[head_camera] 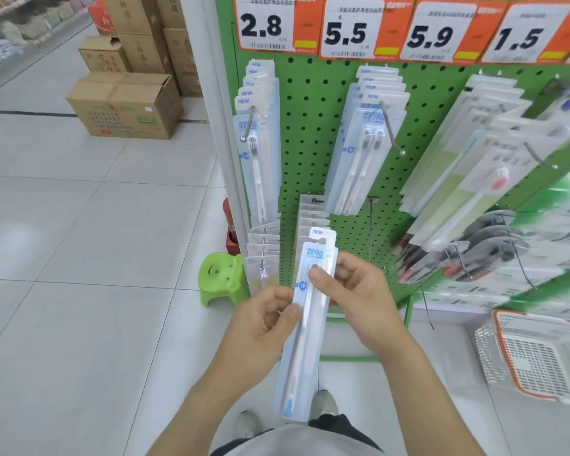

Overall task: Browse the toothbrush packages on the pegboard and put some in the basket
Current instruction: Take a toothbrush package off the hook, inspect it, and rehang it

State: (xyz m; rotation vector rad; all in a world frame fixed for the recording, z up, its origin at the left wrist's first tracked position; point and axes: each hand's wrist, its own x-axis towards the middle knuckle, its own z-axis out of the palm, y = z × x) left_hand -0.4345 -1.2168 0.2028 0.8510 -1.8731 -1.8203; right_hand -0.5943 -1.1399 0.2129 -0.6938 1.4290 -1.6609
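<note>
Toothbrush package (305, 327) held in both hands before the green pegboard (313, 133).

Left hand (260, 327) pinches the pack's left edge at mid-length, thumb on the front; right hand (356, 297) grips the upper part, thumb pressed over the brush head. The pack stands nearly upright, tilted slightly. More packs hang on pegs under price tags (264, 24). White basket (540, 353) with an orange rim sits on the floor at lower right, well apart.

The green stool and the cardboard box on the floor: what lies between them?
Only bare white floor tiles lie between the green stool and the cardboard box, in the head view.
</note>
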